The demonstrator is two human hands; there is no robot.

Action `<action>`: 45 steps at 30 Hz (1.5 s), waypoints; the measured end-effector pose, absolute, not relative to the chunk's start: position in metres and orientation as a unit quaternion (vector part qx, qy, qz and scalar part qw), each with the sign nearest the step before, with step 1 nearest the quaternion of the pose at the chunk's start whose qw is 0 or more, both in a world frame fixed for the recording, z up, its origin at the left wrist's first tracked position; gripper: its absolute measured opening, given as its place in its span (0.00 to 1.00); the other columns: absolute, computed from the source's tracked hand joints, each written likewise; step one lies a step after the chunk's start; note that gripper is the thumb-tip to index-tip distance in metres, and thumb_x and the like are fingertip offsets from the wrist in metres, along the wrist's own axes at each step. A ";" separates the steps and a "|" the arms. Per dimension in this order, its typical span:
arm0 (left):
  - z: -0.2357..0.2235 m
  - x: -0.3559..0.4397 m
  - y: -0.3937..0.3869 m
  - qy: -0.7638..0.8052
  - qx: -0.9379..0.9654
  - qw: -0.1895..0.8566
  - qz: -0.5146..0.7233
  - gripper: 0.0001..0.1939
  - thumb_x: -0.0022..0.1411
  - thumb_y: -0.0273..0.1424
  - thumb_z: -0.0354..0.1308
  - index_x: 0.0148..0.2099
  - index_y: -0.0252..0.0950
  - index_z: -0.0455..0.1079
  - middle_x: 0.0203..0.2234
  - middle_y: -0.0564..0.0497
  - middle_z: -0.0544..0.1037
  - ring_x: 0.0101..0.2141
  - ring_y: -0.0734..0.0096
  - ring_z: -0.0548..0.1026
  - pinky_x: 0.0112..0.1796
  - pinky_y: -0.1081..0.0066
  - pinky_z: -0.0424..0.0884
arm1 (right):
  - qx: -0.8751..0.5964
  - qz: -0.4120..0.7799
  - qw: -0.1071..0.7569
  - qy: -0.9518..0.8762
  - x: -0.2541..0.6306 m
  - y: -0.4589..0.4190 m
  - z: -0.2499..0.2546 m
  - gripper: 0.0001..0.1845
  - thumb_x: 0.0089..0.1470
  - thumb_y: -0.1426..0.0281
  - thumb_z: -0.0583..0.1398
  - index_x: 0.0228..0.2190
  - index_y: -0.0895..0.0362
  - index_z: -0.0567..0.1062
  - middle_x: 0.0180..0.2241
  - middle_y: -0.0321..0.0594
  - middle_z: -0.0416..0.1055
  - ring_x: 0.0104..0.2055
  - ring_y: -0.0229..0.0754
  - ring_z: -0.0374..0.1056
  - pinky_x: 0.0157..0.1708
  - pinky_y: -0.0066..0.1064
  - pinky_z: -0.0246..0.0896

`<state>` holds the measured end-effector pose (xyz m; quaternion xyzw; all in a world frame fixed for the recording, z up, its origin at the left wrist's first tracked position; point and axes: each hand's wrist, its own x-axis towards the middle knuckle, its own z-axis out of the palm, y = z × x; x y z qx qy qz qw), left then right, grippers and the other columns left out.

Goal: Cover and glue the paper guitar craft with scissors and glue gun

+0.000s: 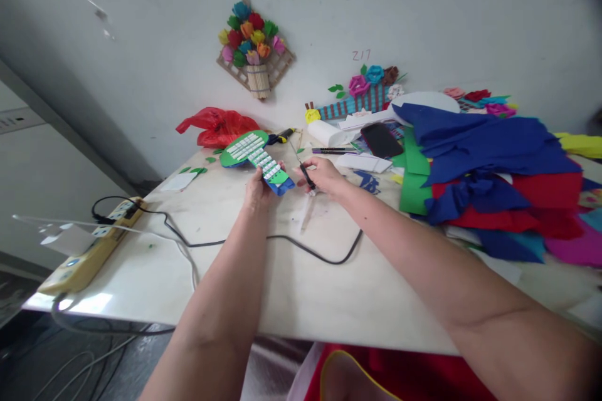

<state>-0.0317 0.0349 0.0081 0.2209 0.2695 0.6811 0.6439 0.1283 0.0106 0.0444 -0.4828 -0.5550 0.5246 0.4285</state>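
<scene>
two bare hands worked over the white table (291,288). the left hand (258,188) was closed around the blue lower end of one paper craft (256,156), a green and blue piece covered with rows of small white strips, held tilted just above the table. just right of the craft, the right hand (324,177) was curled shut on a thin black-handled tool (306,174); i couldn't tell what kind of tool it was.

one black cable (282,241) ran across the table in front of the craft, leading to one yellow power strip (94,244) well to its left. behind the craft lay one red plastic bag (217,125), its contents hidden. to the right of the craft sat a heap of coloured paper sheets (489,169), blue, red and green, with one dark phone (380,140) at its near edge. on the wall above the craft hung one basket of paper flowers (254,44), holding about a dozen blooms.
</scene>
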 end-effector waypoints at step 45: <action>0.010 -0.027 0.024 0.378 0.410 0.648 0.519 0.18 0.50 0.14 0.54 0.44 0.28 0.71 0.27 0.46 0.78 0.24 0.73 0.75 0.26 0.74 0.73 | -0.660 0.164 0.366 -0.635 0.172 0.048 0.040 0.17 0.38 0.60 0.65 0.33 0.55 0.78 0.32 0.41 0.75 0.37 0.46 0.71 0.32 0.30 0.63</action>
